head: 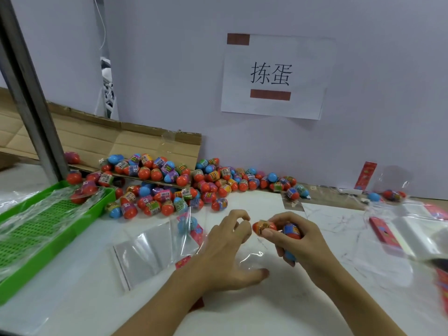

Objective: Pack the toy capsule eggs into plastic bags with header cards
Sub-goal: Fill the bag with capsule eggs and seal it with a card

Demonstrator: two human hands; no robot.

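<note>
My right hand (301, 241) grips two toy capsule eggs (265, 227), one red with an orange label pointing left, one red and blue deeper in the palm. My left hand (226, 251) hovers just left of them, fingers loosely curled, holding nothing, over a clear plastic bag (252, 258) on the white table. A bag holding a blue egg with a red header card (191, 229) lies left of that hand. Flat empty bags (145, 253) lie beside it. A big pile of eggs (169, 187) spreads along the wall.
A green perforated tray (48, 236) covered with plastic film sits at the left. Flattened cardboard (97, 139) leans behind the pile, next to a metal post (29, 93). Bags and red header cards (385, 234) lie at the right. A paper sign (274, 76) hangs on the wall.
</note>
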